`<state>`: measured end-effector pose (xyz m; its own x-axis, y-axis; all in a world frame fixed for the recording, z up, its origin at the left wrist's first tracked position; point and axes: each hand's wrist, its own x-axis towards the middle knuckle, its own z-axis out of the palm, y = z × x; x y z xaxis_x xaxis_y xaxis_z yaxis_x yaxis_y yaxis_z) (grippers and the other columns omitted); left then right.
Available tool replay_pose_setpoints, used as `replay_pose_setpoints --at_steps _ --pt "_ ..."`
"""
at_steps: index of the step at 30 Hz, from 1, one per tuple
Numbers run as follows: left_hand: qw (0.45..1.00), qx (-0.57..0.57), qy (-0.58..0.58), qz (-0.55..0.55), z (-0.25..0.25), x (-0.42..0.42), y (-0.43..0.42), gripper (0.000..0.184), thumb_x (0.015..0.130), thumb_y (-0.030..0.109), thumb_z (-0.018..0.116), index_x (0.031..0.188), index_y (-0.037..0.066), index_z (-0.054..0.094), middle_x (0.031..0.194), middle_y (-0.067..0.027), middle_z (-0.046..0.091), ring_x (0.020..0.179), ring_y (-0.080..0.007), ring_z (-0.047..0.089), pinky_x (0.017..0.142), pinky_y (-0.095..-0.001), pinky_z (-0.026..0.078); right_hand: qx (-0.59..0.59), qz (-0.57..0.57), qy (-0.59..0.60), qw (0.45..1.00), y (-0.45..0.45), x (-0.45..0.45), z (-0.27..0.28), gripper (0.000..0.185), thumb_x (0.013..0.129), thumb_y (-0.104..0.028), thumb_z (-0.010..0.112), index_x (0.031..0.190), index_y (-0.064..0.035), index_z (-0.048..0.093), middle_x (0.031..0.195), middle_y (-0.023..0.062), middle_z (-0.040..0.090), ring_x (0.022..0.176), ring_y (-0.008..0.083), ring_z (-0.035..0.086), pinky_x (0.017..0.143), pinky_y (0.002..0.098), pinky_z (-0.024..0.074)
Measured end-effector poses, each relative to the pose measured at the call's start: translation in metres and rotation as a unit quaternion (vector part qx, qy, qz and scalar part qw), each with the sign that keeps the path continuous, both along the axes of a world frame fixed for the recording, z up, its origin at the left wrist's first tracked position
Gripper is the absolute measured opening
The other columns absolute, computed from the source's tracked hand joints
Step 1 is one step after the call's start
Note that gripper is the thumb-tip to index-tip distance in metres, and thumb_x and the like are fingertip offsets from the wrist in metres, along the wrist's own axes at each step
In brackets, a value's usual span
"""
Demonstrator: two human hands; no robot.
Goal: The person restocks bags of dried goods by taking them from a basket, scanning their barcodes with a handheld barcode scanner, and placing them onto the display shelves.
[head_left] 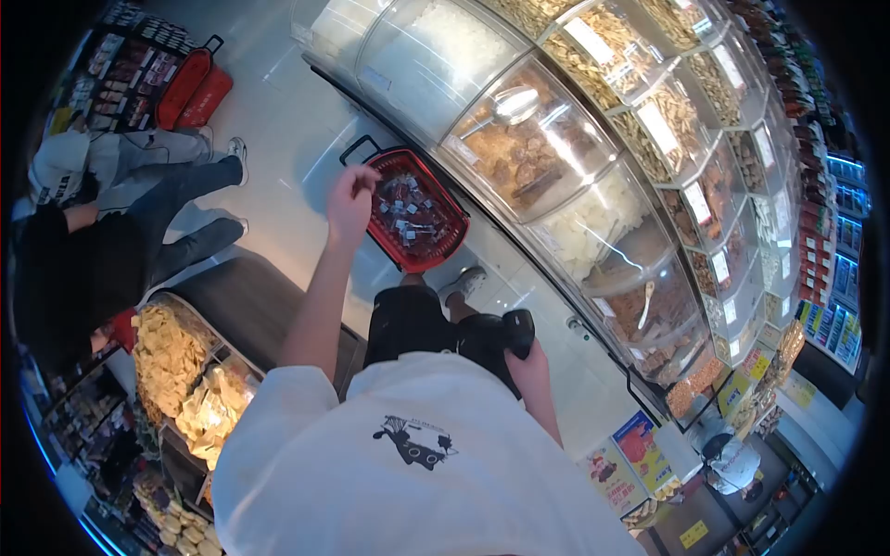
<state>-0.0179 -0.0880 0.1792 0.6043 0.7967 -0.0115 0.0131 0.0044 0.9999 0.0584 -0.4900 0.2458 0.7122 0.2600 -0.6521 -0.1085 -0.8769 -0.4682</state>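
My left hand [350, 202] reaches out with its fingers curled together over the left rim of a red shopping basket [452, 243]. Whatever it may hold is too small to make out, and I cannot tell if it touches the basket. Several small clear packets [408, 208] with white labels lie inside the basket. The black basket handle [357, 144] sticks out at the far end. Low beside my thigh, my right hand [530, 366] is wrapped around a black handheld object [519, 332], its exact kind unclear.
Clear-covered bulk food bins [538, 139] curve along the right, one with a metal scoop [515, 105]. A display of yellow packaged food [171, 357] stands at left. Two people, one in jeans [185, 190], are on the left. Another red basket [195, 93] stands farther off.
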Motion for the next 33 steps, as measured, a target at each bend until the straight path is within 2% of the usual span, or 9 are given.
replay_pose_setpoints --at_steps 4,12,15,17,21,23,27,29,33 --pt "0.968 -0.082 0.235 -0.04 -0.217 -0.061 -0.037 0.027 0.078 -0.011 0.047 0.096 0.003 0.06 0.081 -0.0045 0.059 0.078 -0.0144 0.058 0.073 -0.0268 0.048 -0.132 0.024 -0.001 0.991 -0.045 -0.009 -0.084 0.034 0.078 -0.017 0.069 0.106 -0.0022 0.057 0.093 0.023 0.067 0.09 0.0428 0.064 0.076 0.0477 0.0509" --pt "0.856 -0.117 0.461 -0.203 -0.414 -0.093 -0.116 0.028 0.078 0.004 0.061 0.106 0.005 0.06 0.098 -0.0163 0.066 0.099 -0.037 0.063 0.083 -0.0422 0.051 -0.195 0.072 -0.035 0.978 -0.112 -0.051 -0.172 0.037 0.07 -0.011 0.069 0.104 -0.0049 0.056 0.093 0.018 0.061 0.087 0.0405 0.061 0.075 0.048 0.049" --pt "0.795 0.022 0.545 -0.267 -0.447 -0.084 -0.133 0.039 0.078 0.01 0.065 0.116 0.006 0.054 0.12 -0.0187 0.059 0.107 -0.0355 0.06 0.086 -0.0417 0.051 -0.201 0.088 -0.034 0.975 -0.11 -0.053 -0.172 0.035 0.068 -0.009 0.069 0.1 -0.0045 0.055 0.09 0.0178 0.06 0.084 0.0408 0.06 0.072 0.0477 0.0479" --pt "0.684 0.084 0.608 -0.394 -0.455 -0.057 -0.13 0.06 0.078 0.019 0.07 0.13 0.007 0.044 0.142 -0.024 0.041 0.118 -0.0379 0.053 0.097 -0.0445 0.045 -0.201 0.09 -0.037 0.975 -0.111 -0.05 -0.176 0.034 0.066 -0.008 0.069 0.096 -0.0045 0.054 0.087 0.018 0.059 0.082 0.0415 0.06 0.07 0.0475 0.0468" --pt "0.775 0.222 0.535 -0.25 -0.548 -0.063 -0.162 0.079 0.077 0.025 0.072 0.143 0.008 0.033 0.149 -0.0273 0.028 0.122 -0.041 0.048 0.105 -0.049 0.038 -0.253 0.073 -0.038 0.964 -0.131 -0.052 -0.193 0.035 0.064 -0.009 0.07 0.094 -0.0041 0.053 0.084 0.0182 0.059 0.08 0.0427 0.059 0.068 0.0481 0.0458" --pt "0.666 0.234 0.651 -0.28 -0.555 -0.053 -0.156 0.094 0.077 0.028 0.073 0.152 0.011 0.02 0.152 -0.0277 0.021 0.124 -0.0415 0.045 0.109 -0.0511 0.031 -0.26 0.091 -0.064 0.959 -0.134 -0.052 -0.197 0.036 0.064 -0.009 0.07 0.095 -0.0039 0.053 0.084 0.0184 0.059 0.08 0.0431 0.059 0.068 0.0482 0.0457" --pt "0.686 0.202 0.641 -0.28 -0.581 -0.05 -0.147 0.098 0.077 0.026 0.073 0.154 0.011 0.015 0.154 -0.0276 0.018 0.122 -0.0402 0.047 0.108 -0.0506 0.033 -0.26 0.075 -0.068 0.96 -0.136 -0.05 -0.209 0.042 0.065 -0.009 0.07 0.103 -0.002 0.055 0.088 0.0197 0.06 0.083 0.0445 0.059 0.072 0.05 0.0458" --pt "0.744 0.085 0.624 -0.224 -0.569 -0.037 -0.134 0.1 0.072 0.009 0.072 0.153 0.012 0.014 0.146 -0.0239 0.036 0.115 -0.0381 0.051 0.102 -0.0501 0.036 -0.262 0.08 -0.069 0.959 -0.14 -0.049 -0.211 0.044 0.065 -0.01 0.07 0.105 -0.0013 0.055 0.089 0.0202 0.06 0.085 0.045 0.059 0.073 0.0507 0.0457" --pt "0.782 0.093 0.578 -0.214 -0.588 -0.049 -0.133 0.082 0.073 0.013 0.072 0.145 0.01 0.034 0.132 -0.0185 0.051 0.104 -0.0351 0.056 0.095 -0.0497 0.04 -0.27 0.083 -0.056 0.958 -0.134 -0.048 -0.212 0.046 0.064 -0.01 0.069 0.106 0.0001 0.055 0.09 0.0213 0.06 0.086 0.0462 0.058 0.075 0.0516 0.0454"
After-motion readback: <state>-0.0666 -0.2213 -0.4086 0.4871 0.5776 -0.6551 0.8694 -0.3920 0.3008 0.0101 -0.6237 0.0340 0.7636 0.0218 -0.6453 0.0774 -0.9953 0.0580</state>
